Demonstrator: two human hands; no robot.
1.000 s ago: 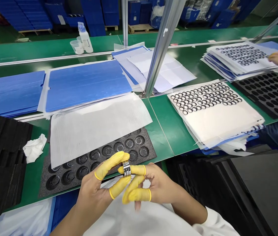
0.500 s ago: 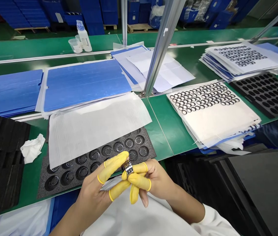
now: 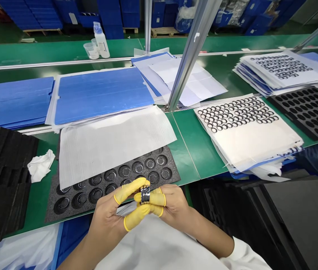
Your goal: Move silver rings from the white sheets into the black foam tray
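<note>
A short stack of shiny metal rings (image 3: 145, 194) is held on edge between my hands, above the tray's near edge. My left hand (image 3: 109, 215), with yellow finger cots, pinches the stack from above and below between fingers and thumb. From the right, my right hand (image 3: 174, 204), also in yellow finger cots, has its fingers closed against the rings; some fingertips are hidden behind them. Just beyond lies a dark foam tray (image 3: 51, 210) with round pockets, rings sitting in the visible ones. A white sheet (image 3: 116, 144) covers its far part.
Rows of rings (image 3: 232, 114) lie on a paper-covered stack (image 3: 260, 144) at right. Beyond are another ring-covered stack (image 3: 248, 69) and a black tray (image 3: 296, 116). Blue sheets (image 3: 102, 95), a metal post (image 3: 188, 56), crumpled tissue (image 3: 41, 165), foam trays (image 3: 4, 180) and a bottle (image 3: 102, 43) stand around.
The rings have turned from a tilt to nearly upright on edge. My right fingers have drawn in closer around them, and my left thumb has moved up under the stack. The view has shifted slightly.
</note>
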